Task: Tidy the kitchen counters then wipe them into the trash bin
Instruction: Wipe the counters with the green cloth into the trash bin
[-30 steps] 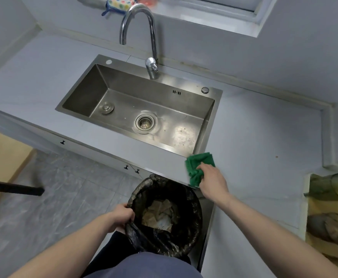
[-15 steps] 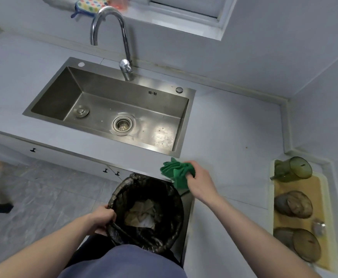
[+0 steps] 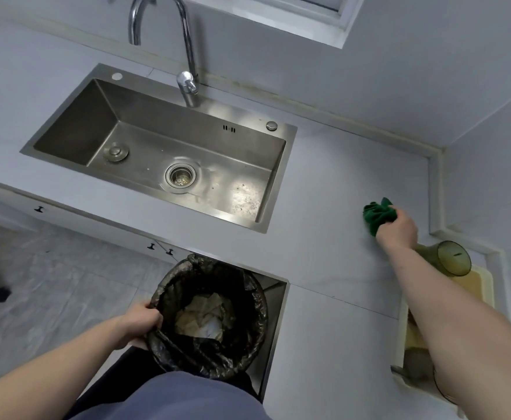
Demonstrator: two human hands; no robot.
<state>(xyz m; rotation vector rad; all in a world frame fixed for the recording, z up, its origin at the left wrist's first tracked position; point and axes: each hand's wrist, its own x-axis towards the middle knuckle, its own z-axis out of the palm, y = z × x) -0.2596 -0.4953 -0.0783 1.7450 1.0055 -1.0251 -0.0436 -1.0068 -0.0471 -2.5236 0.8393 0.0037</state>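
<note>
My right hand (image 3: 398,227) grips a bunched green cloth (image 3: 377,215) and presses it on the grey counter (image 3: 333,207), far to the right of the sink and close to the back corner. My left hand (image 3: 137,324) holds the left rim of a round trash bin (image 3: 257,301) lined with a black bag. The bin sits just below the counter's front edge, with crumpled paper inside it.
A steel sink (image 3: 145,122) with a curved tap (image 3: 187,56) is set into the counter on the left. At the right, a tray (image 3: 481,286) carries a green glass cup (image 3: 451,257) lying on its side, partly behind my right arm. Grey floor tiles lie at the lower left.
My right hand has carried the green cloth from the counter's front edge above the bin out to the right, near the back corner. My left hand has stayed on the bin's rim.
</note>
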